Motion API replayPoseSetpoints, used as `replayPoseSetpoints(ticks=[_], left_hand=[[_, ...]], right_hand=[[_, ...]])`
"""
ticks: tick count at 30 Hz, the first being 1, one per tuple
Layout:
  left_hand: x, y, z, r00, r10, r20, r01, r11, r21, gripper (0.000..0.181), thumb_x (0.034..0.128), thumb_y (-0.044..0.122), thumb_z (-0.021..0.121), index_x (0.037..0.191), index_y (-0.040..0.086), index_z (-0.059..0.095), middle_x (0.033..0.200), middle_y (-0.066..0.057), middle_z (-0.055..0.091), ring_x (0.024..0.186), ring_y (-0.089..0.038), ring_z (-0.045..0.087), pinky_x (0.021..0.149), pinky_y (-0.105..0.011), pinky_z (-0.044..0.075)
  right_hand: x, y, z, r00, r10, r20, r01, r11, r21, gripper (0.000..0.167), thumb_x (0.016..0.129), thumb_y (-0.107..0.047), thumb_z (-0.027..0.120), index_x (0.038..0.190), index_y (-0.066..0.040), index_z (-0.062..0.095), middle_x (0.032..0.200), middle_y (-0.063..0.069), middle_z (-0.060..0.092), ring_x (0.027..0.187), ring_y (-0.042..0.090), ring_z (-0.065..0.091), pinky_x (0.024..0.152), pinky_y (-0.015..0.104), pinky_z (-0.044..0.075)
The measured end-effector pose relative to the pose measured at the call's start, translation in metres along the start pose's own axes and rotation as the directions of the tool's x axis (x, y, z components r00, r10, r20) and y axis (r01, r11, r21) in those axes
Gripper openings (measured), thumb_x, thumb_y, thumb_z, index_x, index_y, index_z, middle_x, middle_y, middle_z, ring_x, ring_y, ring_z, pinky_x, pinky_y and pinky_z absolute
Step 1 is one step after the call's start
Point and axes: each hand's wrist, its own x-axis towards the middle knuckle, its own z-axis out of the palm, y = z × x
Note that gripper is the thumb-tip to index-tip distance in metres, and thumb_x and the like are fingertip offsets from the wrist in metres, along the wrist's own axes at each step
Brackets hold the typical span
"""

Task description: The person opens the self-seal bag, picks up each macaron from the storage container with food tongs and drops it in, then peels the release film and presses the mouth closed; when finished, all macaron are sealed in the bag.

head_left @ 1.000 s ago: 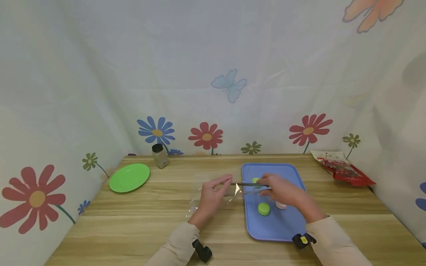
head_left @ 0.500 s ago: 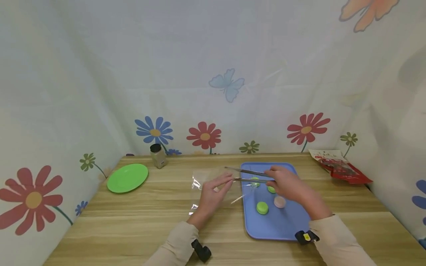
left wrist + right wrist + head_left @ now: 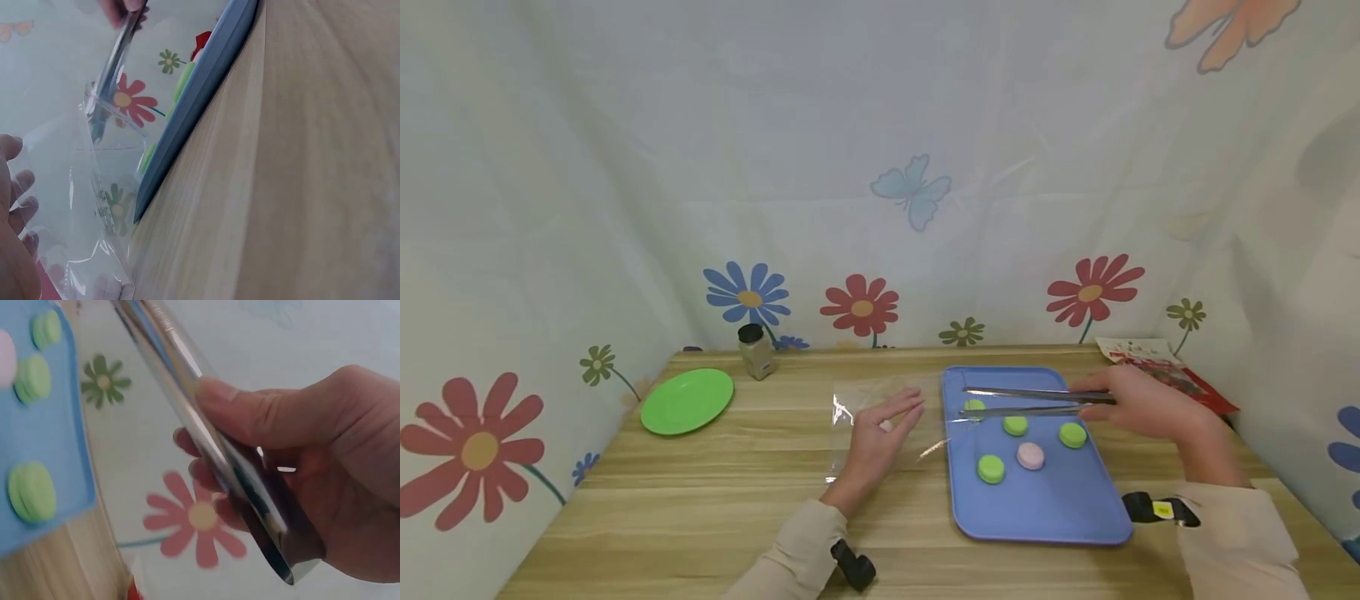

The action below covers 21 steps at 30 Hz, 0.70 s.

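Observation:
My left hand (image 3: 880, 437) holds a clear plastic bag (image 3: 69, 187), its mouth facing the tray. A small pale pink thing (image 3: 886, 426) shows between that hand's thumb and fingers, mostly hidden. My right hand (image 3: 1146, 404) grips metal tongs (image 3: 1037, 400) above the blue tray (image 3: 1037, 517). Their arms are spread apart in the head view, with nothing seen between the tips. On the tray lie several green macarons (image 3: 991, 469) and one pink macaron (image 3: 1031, 456). Another green macaron (image 3: 32, 492) appears near the tray's edge in the right wrist view.
A green plate (image 3: 688, 402) lies at the table's left, with a black-lidded jar (image 3: 756, 352) behind it. At the back right is a red and white packet (image 3: 1195, 387), partly behind my right hand. A flower-printed curtain (image 3: 820, 208) surrounds the wooden table (image 3: 647, 517).
My right hand has drawn the tongs rightward from the bag, and their tips are now over the tray. More macarons are uncovered. The left hand stays almost still with the bag.

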Motion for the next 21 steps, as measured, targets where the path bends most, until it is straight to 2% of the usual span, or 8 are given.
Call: replayPoseSetpoints(ticks=[3, 6, 10, 13, 15, 21], left_hand=[[0.001, 0.001, 0.001, 1.0, -0.016, 0.0, 0.016, 1.0, 0.008, 0.014, 0.0878, -0.008, 0.071, 0.102, -0.008, 0.075, 0.115, -0.029, 0.067, 0.118, -0.045, 0.06, 0.106, -0.04, 0.044], [0.0, -0.007, 0.002, 1.0, 0.006, -0.017, -0.006, 0.999, 0.043, 0.014, 0.0872, -0.007, 0.072, 0.101, -0.007, 0.075, 0.114, -0.027, 0.068, 0.116, -0.042, 0.062, 0.104, -0.038, 0.047], [-0.001, -0.007, 0.002, 0.999, -0.011, -0.03, 0.012, 0.999, 0.041, 0.014, 0.087, -0.008, 0.072, 0.101, -0.007, 0.075, 0.114, -0.026, 0.069, 0.116, -0.04, 0.063, 0.104, -0.038, 0.047], [0.0, 0.002, 0.0, 0.999, -0.049, -0.022, 0.049, 0.999, 0.014, 0.015, 0.0877, -0.008, 0.071, 0.102, -0.007, 0.075, 0.116, -0.026, 0.068, 0.117, -0.041, 0.062, 0.105, -0.039, 0.045], [0.0, 0.002, 0.0, 0.999, -0.046, -0.016, 0.047, 0.999, 0.014, 0.015, 0.0882, -0.007, 0.071, 0.102, -0.007, 0.075, 0.116, -0.027, 0.068, 0.118, -0.04, 0.062, 0.105, -0.038, 0.045], [0.0, 0.001, 0.0, 0.999, -0.054, -0.007, 0.054, 0.998, 0.011, 0.016, 0.0892, -0.005, 0.071, 0.104, -0.007, 0.075, 0.117, -0.025, 0.068, 0.119, -0.037, 0.062, 0.105, -0.036, 0.045]], right_hand=[[-0.01, 0.019, -0.008, 0.999, 0.037, -0.015, -0.038, 0.999, -0.023, 0.04, 0.086, -0.012, 0.078, 0.119, 0.008, 0.068, 0.097, 0.008, 0.072, 0.077, 0.017, 0.061, 0.062, 0.028, 0.053], [-0.01, 0.031, -0.006, 0.998, 0.061, -0.002, -0.061, 0.998, -0.029, 0.033, 0.085, -0.009, 0.079, 0.113, 0.007, 0.071, 0.089, 0.0, 0.068, 0.071, 0.014, 0.054, 0.058, 0.027, 0.048], [-0.001, 0.035, 0.003, 0.996, 0.077, 0.04, -0.077, 0.997, 0.005, 0.033, 0.085, -0.008, 0.079, 0.114, 0.006, 0.07, 0.094, 0.006, 0.071, 0.077, 0.017, 0.061, 0.068, 0.033, 0.057], [0.006, 0.032, 0.011, 0.996, 0.079, 0.046, -0.08, 0.997, 0.011, 0.034, 0.085, -0.006, 0.078, 0.115, 0.009, 0.069, 0.1, 0.013, 0.072, 0.082, 0.021, 0.065, 0.074, 0.041, 0.06], [0.01, 0.03, 0.015, 0.996, 0.075, 0.045, -0.076, 0.997, 0.008, 0.034, 0.085, -0.004, 0.077, 0.114, 0.011, 0.068, 0.102, 0.017, 0.072, 0.084, 0.023, 0.066, 0.076, 0.044, 0.06], [0.015, 0.03, 0.022, 0.998, 0.057, 0.019, -0.057, 0.998, -0.019, 0.035, 0.085, -0.003, 0.078, 0.115, 0.012, 0.068, 0.101, 0.017, 0.072, 0.082, 0.021, 0.066, 0.073, 0.041, 0.059]])
